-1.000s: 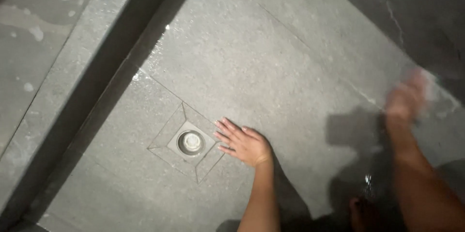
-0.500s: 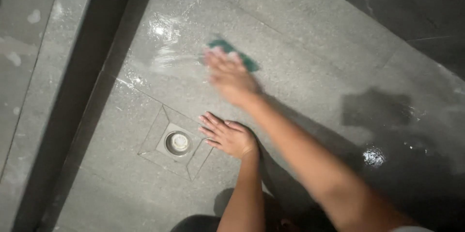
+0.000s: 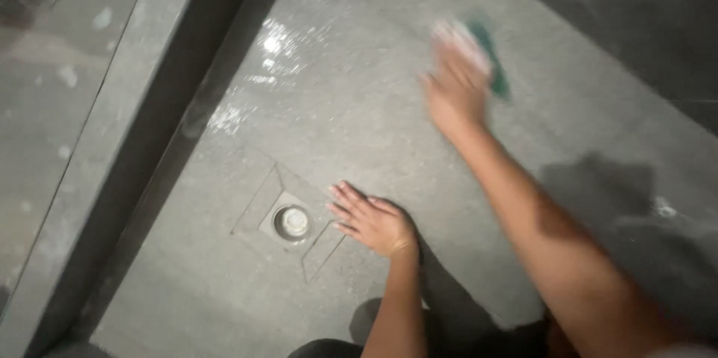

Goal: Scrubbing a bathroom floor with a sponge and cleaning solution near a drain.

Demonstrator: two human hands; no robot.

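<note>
Sponge (image 3: 493, 66) under right hand (image 3: 456, 77) has shifted rightward since.

Wet grey floor (image 3: 359, 111) lies open between the two hands. The round drain (image 3: 292, 222) sits just beside the left hand (image 3: 374, 221). A dark raised threshold (image 3: 161, 141) bounds the left side.

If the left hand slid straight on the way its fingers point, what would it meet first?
Most likely the round drain in its square recess: the left hand lies flat on the wet floor, fingertips pointing towards it.
</note>
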